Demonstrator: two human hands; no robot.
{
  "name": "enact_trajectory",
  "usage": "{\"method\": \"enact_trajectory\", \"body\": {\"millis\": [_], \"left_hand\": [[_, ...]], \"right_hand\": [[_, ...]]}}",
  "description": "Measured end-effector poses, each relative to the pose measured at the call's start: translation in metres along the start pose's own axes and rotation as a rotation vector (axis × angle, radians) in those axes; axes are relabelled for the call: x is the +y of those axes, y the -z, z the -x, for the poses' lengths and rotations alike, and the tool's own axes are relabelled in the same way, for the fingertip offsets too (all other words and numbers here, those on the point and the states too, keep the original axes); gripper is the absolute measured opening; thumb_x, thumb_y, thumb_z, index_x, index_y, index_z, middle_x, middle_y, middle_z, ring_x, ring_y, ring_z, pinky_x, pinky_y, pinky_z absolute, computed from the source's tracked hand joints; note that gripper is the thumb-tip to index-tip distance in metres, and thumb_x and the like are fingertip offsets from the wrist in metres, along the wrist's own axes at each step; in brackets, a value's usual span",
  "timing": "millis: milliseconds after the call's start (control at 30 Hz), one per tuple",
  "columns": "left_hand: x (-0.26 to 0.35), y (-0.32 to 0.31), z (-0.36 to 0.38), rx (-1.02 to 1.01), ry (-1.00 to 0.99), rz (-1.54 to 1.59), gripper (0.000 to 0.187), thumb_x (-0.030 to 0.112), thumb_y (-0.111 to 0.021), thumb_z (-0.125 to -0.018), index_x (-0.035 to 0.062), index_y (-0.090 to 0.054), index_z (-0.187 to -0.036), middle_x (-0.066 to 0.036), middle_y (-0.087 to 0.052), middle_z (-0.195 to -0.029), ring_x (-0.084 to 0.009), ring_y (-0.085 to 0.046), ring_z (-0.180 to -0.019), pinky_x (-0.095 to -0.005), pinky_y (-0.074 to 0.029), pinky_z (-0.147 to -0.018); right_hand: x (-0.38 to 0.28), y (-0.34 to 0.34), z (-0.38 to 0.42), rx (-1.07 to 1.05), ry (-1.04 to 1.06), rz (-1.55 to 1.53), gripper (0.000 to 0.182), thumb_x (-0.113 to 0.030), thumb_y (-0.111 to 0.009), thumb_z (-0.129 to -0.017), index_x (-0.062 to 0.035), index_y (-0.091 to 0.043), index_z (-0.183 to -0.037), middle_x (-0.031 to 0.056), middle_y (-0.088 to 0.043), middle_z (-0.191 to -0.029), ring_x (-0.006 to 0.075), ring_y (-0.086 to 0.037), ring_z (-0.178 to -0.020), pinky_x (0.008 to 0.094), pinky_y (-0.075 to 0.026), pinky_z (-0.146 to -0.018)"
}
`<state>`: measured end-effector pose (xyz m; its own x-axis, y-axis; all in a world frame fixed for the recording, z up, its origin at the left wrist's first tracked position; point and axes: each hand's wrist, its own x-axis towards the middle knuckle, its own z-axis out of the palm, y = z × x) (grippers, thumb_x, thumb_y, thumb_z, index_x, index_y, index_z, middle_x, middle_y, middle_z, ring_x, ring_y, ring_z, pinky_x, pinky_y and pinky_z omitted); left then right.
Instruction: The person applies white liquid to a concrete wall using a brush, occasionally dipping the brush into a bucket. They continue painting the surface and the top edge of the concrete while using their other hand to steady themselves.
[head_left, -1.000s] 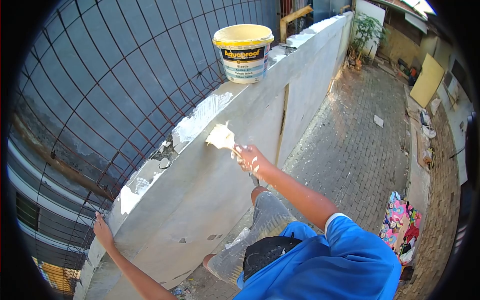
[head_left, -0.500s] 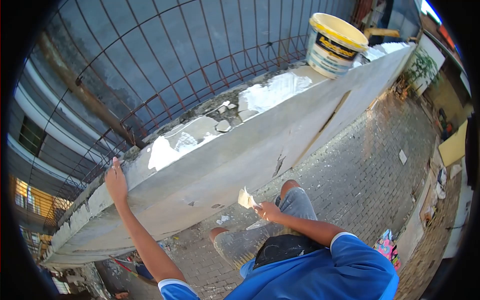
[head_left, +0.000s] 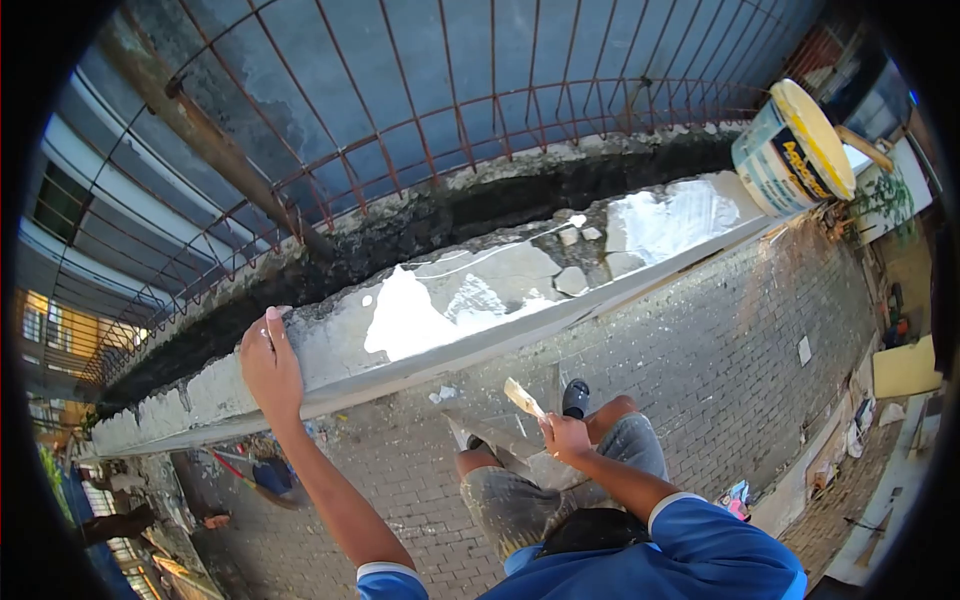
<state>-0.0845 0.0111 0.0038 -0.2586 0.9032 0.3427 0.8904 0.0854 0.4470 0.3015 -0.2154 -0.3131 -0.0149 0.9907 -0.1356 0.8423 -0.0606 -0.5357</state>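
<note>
My left hand (head_left: 272, 370) rests on the top of a low concrete wall (head_left: 225, 395), fingers stretched over its surface and nothing visibly held. Part of its fingers is hidden by the hand itself. In front of my knees, my right hand (head_left: 567, 438) grips a paintbrush (head_left: 523, 397) with pale bristles pointing away from me. Wet white paint (head_left: 405, 318) spreads on the wall top, to the right of my left hand. Farther right is another white painted patch (head_left: 670, 222). A yellow-rimmed paint bucket (head_left: 785, 155) stands on the wall's far right part.
Small stone pieces (head_left: 571, 281) lie on the wall top between the painted patches. Rusty metal bars (head_left: 455, 110) rise behind a dark gap along the wall. Below are brick paving (head_left: 720, 350) and a red-handled tool (head_left: 240, 475). A yellow board (head_left: 905, 368) stands at right.
The view has shifted, now looking more down onto the wall top, and the dark gap shows behind it. My left hand stays on the wall; my right hand still holds the paintbrush.
</note>
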Motion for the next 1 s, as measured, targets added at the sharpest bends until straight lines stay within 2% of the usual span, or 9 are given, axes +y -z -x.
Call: {"method": "enact_trajectory", "body": {"millis": [167, 300, 400, 533, 600, 700, 800, 1000], "left_hand": [[0.002, 0.001, 0.002, -0.006, -0.068, 0.010, 0.040, 0.028, -0.044, -0.107, -0.0012, -0.071, -0.106, -0.018, -0.070, -0.109, -0.0359, -0.063, -0.104, -0.0427, -0.045, -0.095], [0.007, -0.001, 0.004, 0.033, -0.080, -0.020, 0.035, 0.024, -0.047, -0.106, -0.0017, -0.070, -0.108, -0.016, -0.070, -0.107, -0.0341, -0.064, -0.103, -0.0405, -0.046, -0.094], [0.010, 0.000, 0.003, 0.002, -0.038, -0.013, 0.037, 0.026, -0.047, -0.107, -0.0021, -0.071, -0.109, -0.017, -0.071, -0.108, -0.0328, -0.065, -0.104, -0.0401, -0.047, -0.093], [0.006, -0.002, 0.003, 0.019, 0.009, 0.024, 0.039, 0.029, -0.048, -0.107, -0.0026, -0.072, -0.110, -0.017, -0.072, -0.110, -0.0313, -0.066, -0.105, -0.0395, -0.048, -0.094], [0.004, -0.003, 0.004, 0.034, 0.035, 0.040, 0.040, 0.030, -0.048, -0.107, -0.0028, -0.072, -0.110, -0.017, -0.072, -0.111, -0.0311, -0.066, -0.106, -0.0396, -0.048, -0.095], [0.003, -0.003, 0.003, 0.010, 0.028, -0.021, 0.043, 0.033, -0.047, -0.108, -0.0021, -0.070, -0.119, -0.016, -0.072, -0.109, -0.0258, -0.065, -0.099, -0.0360, -0.047, -0.092], [0.006, -0.003, 0.003, 0.004, 0.045, 0.040, 0.041, 0.031, -0.049, -0.106, -0.0022, -0.072, -0.111, -0.017, -0.072, -0.112, -0.0309, -0.066, -0.107, -0.0394, -0.048, -0.096], [0.003, -0.004, 0.002, 0.003, 0.003, -0.005, 0.037, 0.028, -0.049, -0.106, -0.0008, -0.073, -0.111, -0.016, -0.072, -0.112, -0.0310, -0.066, -0.107, -0.0395, -0.048, -0.095]], "right_hand": [[0.005, -0.004, 0.002, 0.006, 0.013, 0.049, 0.024, -0.027, -0.062, -0.096, -0.0053, -0.059, -0.087, 0.0183, -0.062, -0.066, 0.0402, -0.064, -0.058, 0.0510, -0.050, -0.053], [-0.008, 0.009, -0.002, -0.002, 0.000, 0.041, 0.020, -0.022, -0.063, -0.095, -0.0033, -0.059, -0.090, 0.0196, -0.064, -0.073, 0.0405, -0.065, -0.065, 0.0496, -0.051, -0.056], [-0.008, 0.008, -0.003, 0.060, 0.079, -0.013, 0.020, -0.021, -0.063, -0.095, -0.0019, -0.059, -0.089, 0.0199, -0.064, -0.076, 0.0401, -0.065, -0.068, 0.0485, -0.052, -0.058], [-0.001, 0.004, 0.001, -0.023, -0.001, 0.030, 0.019, -0.019, -0.062, -0.095, -0.0017, -0.058, -0.089, 0.0196, -0.064, -0.077, 0.0393, -0.066, -0.072, 0.0487, -0.052, -0.060], [-0.001, 0.004, 0.002, -0.019, 0.009, 0.070, 0.019, -0.019, -0.062, -0.095, -0.0026, -0.057, -0.089, 0.0195, -0.063, -0.075, 0.0399, -0.066, -0.070, 0.0491, -0.051, -0.058], [-0.001, 0.002, 0.002, 0.004, -0.004, 0.036, 0.018, -0.020, -0.062, -0.095, -0.0038, -0.057, -0.088, 0.0194, -0.062, -0.071, 0.0411, -0.064, -0.065, 0.0496, -0.050, -0.055], [-0.001, 0.001, 0.006, 0.021, -0.008, 0.010, 0.017, -0.019, -0.062, -0.096, -0.0044, -0.057, -0.088, 0.0191, -0.062, -0.069, 0.0422, -0.062, -0.060, 0.0493, -0.049, -0.052], [-0.005, 0.003, 0.002, 0.059, 0.021, 0.000, 0.018, -0.019, -0.062, -0.095, -0.0016, -0.059, -0.092, 0.0184, -0.062, -0.067, 0.0403, -0.063, -0.059, 0.0478, -0.050, -0.051]]}}
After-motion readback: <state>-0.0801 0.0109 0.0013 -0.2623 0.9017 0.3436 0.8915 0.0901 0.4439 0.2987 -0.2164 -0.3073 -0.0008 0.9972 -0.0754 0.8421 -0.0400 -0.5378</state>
